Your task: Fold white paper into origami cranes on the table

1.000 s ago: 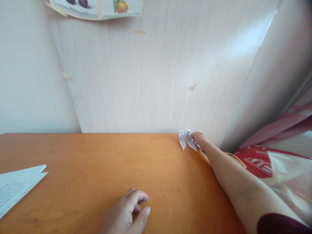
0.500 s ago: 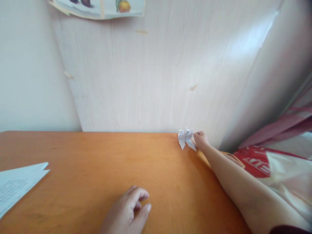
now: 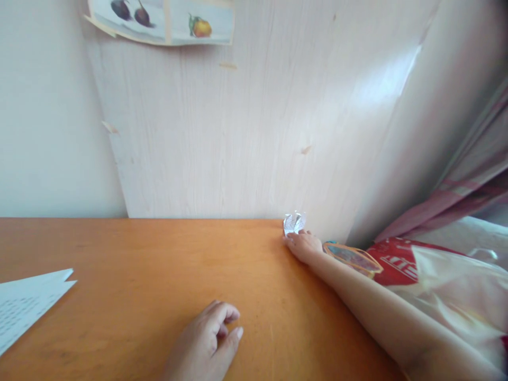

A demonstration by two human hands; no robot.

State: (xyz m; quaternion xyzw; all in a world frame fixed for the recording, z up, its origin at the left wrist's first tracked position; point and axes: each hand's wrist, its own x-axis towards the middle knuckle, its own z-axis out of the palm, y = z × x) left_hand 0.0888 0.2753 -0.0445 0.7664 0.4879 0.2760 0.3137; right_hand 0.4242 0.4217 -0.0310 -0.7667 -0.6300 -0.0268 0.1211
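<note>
At the far right corner of the wooden table [image 3: 166,254] stand folded paper pieces [image 3: 292,224], whitish with faint lines and pointed tips. My right hand [image 3: 305,246] reaches out to them, its fingers extended across their lower front and seemingly touching them. Those fingers hide the bottom of the paper, and they do not look closed round it. Nearer to me, my left hand [image 3: 210,338] rests on the tabletop with fingers loosely bent. A gap shows between its thumb and forefinger, and nothing is in it.
White printed sheets [image 3: 32,301] lie at the table's left. Beyond its right edge are a red bag [image 3: 400,259], pale plastic [image 3: 456,280] and an orange-rimmed item [image 3: 353,256]. A light wood-grain panel [image 3: 206,137] with fruit pictures [image 3: 200,26] stands behind, and a pink curtain [image 3: 448,196] hangs right.
My right hand has shifted from the right side of the folded paper to its front, with fingers now stretched out instead of bunched. My left hand stays put. The view has tilted slightly.
</note>
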